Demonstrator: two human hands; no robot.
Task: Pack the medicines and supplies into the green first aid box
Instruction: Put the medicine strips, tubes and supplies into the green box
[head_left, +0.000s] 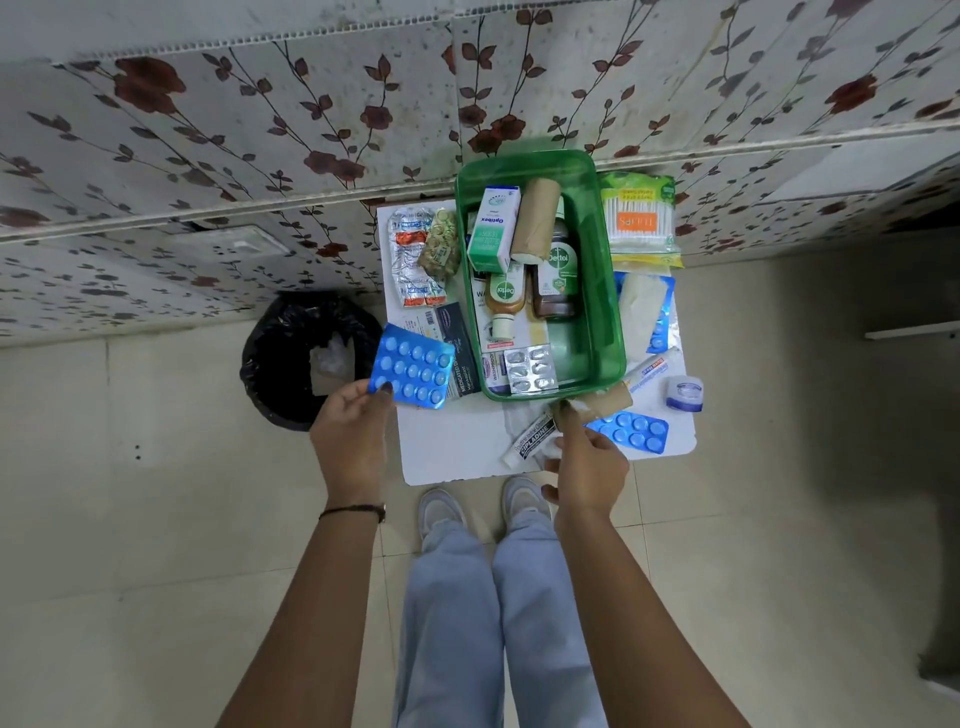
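Observation:
The green first aid box stands open on a small white table. Inside lie an Optibex carton, a brown bandage roll, two Dettol bottles and a silver pill strip. My left hand holds a blue blister pack by its near edge, left of the box. My right hand pinches a white Cipladine tube at the table's front. A second blue blister strip lies just right of that hand.
A cotton swab packet, gauze packet, ointment tube and small jar lie right of the box; silver strips and a flat carton lie left. A black-lined bin stands on the floor to the left. The wall is close behind.

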